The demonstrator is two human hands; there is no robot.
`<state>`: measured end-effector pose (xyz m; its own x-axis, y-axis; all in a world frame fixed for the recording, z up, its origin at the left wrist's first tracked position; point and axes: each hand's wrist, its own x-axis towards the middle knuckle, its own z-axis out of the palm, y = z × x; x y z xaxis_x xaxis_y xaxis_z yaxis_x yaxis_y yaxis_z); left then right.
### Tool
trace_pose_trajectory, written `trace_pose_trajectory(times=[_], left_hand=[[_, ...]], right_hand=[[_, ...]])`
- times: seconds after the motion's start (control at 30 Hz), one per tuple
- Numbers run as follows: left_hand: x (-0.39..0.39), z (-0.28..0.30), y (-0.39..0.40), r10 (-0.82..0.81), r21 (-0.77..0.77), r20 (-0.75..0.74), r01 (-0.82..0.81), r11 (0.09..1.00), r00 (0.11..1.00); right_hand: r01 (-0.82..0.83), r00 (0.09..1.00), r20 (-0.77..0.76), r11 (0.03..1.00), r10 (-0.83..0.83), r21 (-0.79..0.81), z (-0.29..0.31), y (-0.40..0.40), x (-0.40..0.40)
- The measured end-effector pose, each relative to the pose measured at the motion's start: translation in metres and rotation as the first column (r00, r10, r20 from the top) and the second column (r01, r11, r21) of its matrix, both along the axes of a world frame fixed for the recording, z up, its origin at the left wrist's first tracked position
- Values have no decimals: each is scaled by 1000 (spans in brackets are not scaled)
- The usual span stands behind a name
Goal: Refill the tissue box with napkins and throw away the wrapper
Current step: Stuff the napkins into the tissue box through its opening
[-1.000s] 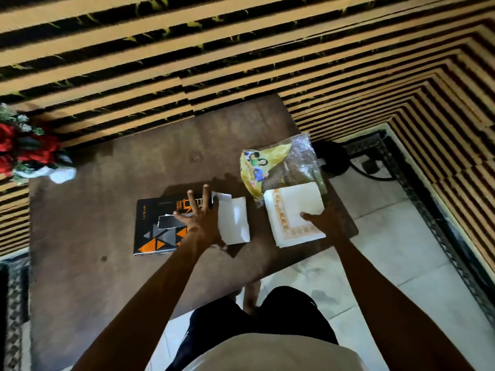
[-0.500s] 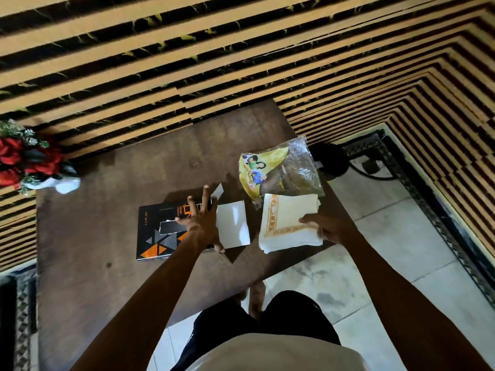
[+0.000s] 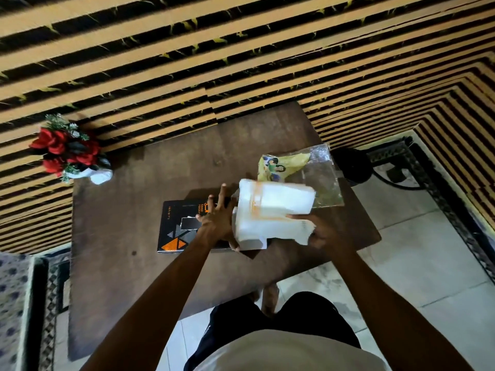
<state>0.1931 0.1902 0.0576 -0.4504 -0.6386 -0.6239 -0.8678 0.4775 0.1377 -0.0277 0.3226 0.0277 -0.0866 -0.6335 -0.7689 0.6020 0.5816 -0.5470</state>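
Note:
A flat black tissue box [image 3: 176,223] with orange triangles lies on the brown table [image 3: 120,236]. My left hand [image 3: 217,220] rests on its right end with fingers spread, holding the box steady. My right hand [image 3: 321,234] grips a thick white stack of napkins [image 3: 273,212], lifted off the table and bent over, right beside the box's open white flap [image 3: 254,246]. The clear wrapper [image 3: 313,175] with a yellow printed label lies flat on the table just behind the stack.
A vase of red flowers [image 3: 67,151] stands at the table's far left corner. A striped black-and-tan wall runs behind. A dark round object [image 3: 351,167] with a cable sits on the tiled floor to the right.
My right hand has picked the napkin stack up off the table and carried it left toward the box's open end. The stack now bends. My left hand stays on the box.

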Motion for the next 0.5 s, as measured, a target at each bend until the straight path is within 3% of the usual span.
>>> trace_pose_trajectory(times=[0.17,0.33,0.5], left_hand=[[16,-9,-6,-26,-23,10,27,999,1000],[22,-18,-1,-23,-63,11,24,998,1000],[32,-29,-8,-46,-101,-56,40,994,997]], right_hand=[[-93,980,-160,980,121,174,-39,-11,30],[-109,976,-168,978,139,177,-45,-25,39],[-226,926,-278,965,255,134,-32,-44,48]])
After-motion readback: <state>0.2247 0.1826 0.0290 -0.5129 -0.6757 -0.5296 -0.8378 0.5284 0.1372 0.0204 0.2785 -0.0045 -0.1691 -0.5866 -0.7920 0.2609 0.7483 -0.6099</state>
